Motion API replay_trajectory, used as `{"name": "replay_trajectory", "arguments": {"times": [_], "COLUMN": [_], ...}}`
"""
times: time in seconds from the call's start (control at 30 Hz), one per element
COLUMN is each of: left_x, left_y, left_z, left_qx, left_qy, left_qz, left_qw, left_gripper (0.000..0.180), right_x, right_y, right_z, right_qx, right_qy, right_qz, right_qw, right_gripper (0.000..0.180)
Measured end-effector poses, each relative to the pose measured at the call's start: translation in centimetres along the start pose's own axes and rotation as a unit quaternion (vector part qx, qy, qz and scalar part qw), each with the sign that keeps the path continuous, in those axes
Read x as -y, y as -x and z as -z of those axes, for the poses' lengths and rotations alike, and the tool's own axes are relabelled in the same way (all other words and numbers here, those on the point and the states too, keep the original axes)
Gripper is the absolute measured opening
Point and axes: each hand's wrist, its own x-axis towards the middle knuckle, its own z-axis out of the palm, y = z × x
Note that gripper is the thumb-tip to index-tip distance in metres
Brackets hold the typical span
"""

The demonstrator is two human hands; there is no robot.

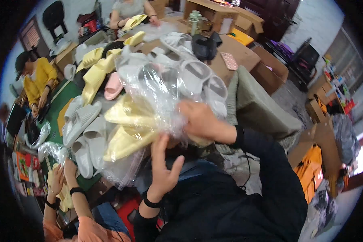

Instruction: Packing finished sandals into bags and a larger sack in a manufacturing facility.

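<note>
left hand (164, 171) open under clear plastic bag (157, 92); right hand (199, 121) clamped on bag | yellow slippers (127, 129) inside

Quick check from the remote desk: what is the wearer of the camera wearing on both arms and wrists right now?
Both hands are bare, no gloves. The left hand has a black band around the wrist, with a dark sleeve starting just below it. The right hand also has a black band at the wrist, and its arm is covered by a long black sleeve. No rings or markings can be made out.

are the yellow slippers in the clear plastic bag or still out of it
In it. The yellow slippers show through the crinkled clear plastic bag, which wraps over them. The right hand grips the bag; the left hand supports it from below.
</note>
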Motion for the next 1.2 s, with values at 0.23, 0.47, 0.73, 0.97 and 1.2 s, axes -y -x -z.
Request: {"name": "replay_trajectory", "arguments": {"times": [0.23, 0.47, 0.73, 0.97, 1.2], "left_x": [1.3, 8.7, 16.1, 7.7, 8.5], "left_y": [-0.4, -2.6, 0.2, -4.9, -6.1], "left_z": [-6.2, -20.5, -26.1, -18.6, -17.1], "left_qx": [0.216, 0.488, 0.386, 0.335, 0.385], "left_qy": [-0.050, -0.228, -0.318, -0.278, -0.390], "left_qz": [-0.260, -0.312, -0.266, -0.513, -0.270], "left_qw": [0.940, 0.783, 0.824, 0.740, 0.792], "left_gripper": [0.052, 0.090, 0.063, 0.015, 0.017], "right_x": [-4.3, -6.2, -7.6, -10.4, -5.7], "right_y": [-0.7, 8.6, 14.9, 24.6, 22.7], "right_z": [10.1, 20.7, 20.6, 23.4, 25.7], "right_qx": [-0.147, -0.301, -0.264, -0.161, -0.280], "right_qy": [-0.145, -0.036, -0.040, -0.095, -0.295], "right_qz": [-0.182, -0.183, -0.312, -0.429, -0.489], "right_qw": [0.961, 0.935, 0.912, 0.884, 0.772], "right_gripper": [0.019, 0.014, 0.016, 0.016, 0.021]}}
